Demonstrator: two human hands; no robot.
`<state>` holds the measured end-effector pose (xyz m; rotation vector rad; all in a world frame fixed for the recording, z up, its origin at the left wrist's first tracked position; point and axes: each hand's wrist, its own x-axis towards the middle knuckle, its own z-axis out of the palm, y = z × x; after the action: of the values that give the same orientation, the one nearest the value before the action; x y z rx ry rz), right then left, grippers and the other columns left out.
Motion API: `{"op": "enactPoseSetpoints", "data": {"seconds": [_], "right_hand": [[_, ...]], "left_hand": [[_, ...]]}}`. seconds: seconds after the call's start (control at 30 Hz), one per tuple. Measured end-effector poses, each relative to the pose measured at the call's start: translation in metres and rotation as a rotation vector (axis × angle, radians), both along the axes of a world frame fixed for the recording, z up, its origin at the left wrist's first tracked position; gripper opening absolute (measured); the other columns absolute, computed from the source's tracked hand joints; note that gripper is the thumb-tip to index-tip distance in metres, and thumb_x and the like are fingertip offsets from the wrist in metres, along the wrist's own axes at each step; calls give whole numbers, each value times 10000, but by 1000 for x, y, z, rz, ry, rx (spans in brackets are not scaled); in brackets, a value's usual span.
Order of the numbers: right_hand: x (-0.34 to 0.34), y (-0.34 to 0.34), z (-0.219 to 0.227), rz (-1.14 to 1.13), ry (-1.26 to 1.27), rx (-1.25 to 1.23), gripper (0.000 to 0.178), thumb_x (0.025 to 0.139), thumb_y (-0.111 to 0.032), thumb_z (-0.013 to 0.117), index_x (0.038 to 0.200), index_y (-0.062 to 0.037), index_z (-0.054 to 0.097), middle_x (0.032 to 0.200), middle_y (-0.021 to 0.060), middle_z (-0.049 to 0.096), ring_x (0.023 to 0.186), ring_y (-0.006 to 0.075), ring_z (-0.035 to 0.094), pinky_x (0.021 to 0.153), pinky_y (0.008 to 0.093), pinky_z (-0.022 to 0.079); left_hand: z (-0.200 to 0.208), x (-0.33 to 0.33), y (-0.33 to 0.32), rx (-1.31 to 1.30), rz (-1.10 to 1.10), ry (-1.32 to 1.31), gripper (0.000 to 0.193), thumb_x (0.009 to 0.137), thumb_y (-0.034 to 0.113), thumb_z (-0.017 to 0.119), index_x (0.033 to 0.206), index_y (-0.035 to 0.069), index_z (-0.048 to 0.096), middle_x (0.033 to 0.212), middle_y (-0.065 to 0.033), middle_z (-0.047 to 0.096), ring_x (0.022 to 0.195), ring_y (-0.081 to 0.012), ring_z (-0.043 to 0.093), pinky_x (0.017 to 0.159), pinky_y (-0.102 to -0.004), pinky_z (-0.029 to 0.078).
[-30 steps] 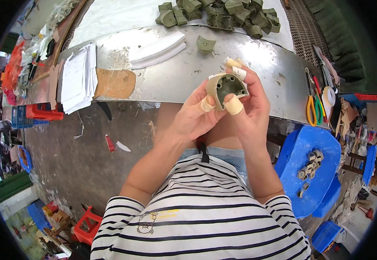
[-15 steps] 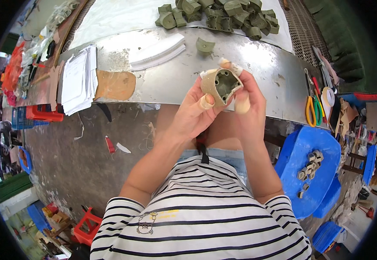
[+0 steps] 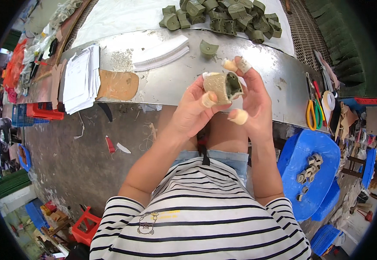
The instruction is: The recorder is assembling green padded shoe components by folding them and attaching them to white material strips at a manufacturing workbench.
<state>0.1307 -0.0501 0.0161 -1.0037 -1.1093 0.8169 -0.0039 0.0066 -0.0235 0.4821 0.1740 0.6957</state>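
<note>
Between the thumb and fingers of my left hand (image 3: 187,115) is a small rounded case (image 3: 215,86), tan outside and olive green within, its opening turned to the right. Just to its right, my right hand (image 3: 256,104) is open, thumb and fingers spread apart with nothing between them. Pale wraps cover several fingertips on both hands. Beyond the hands, one curved olive green piece (image 3: 208,49) lies on the metal table (image 3: 266,71). Farther back is a heap of similar olive pieces (image 3: 223,24) on a white sheet.
On the table's left are paper sheets (image 3: 81,80), a tan board (image 3: 118,85) and a stack of curved white strips (image 3: 162,54). Scissors (image 3: 312,113) and a tape roll (image 3: 328,99) lie at the right edge. Below sits a blue tub (image 3: 292,173) with several small pieces.
My right hand's fingers have come off the case and spread to the right. My left hand still holds the case, now turned so less of its inside shows.
</note>
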Motion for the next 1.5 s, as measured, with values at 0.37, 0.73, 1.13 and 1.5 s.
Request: {"op": "enactPoseSetpoints", "data": {"seconds": [0.37,0.73,1.13,1.5], "right_hand": [[8,-2,9,-21,120,-130,596,778,-224,717,1258,46,490,1227,122,548,1136,208,515,980,336,377],[20,-1,-1,89,-268,37,710,593,-288,830,1187,2,571,1107,88,581,1055,220,524,933,326,396],[24,-9,13,-135,-681,202,369,688,-188,754,983,14,662,960,98,627,931,256,563,800,308,452],[12,-6,-3,235,351,-142,244,883,-78,548,1087,22,637,1137,100,620,1171,231,478,1004,360,346]], "left_hand": [[5,-1,-4,118,-10,0,481,889,317,574,1255,35,435,1145,-104,575,986,-188,602,817,-304,527],[5,2,-12,47,-101,-5,518,974,452,333,1285,46,413,1131,-128,578,969,-189,615,772,-294,549],[4,-9,-3,-258,-287,-30,489,987,379,345,1315,19,380,1135,-204,549,814,-217,648,603,-240,593],[8,-11,8,8,-269,-55,372,978,309,428,1171,3,516,975,-116,627,785,-206,654,632,-260,583]]}}
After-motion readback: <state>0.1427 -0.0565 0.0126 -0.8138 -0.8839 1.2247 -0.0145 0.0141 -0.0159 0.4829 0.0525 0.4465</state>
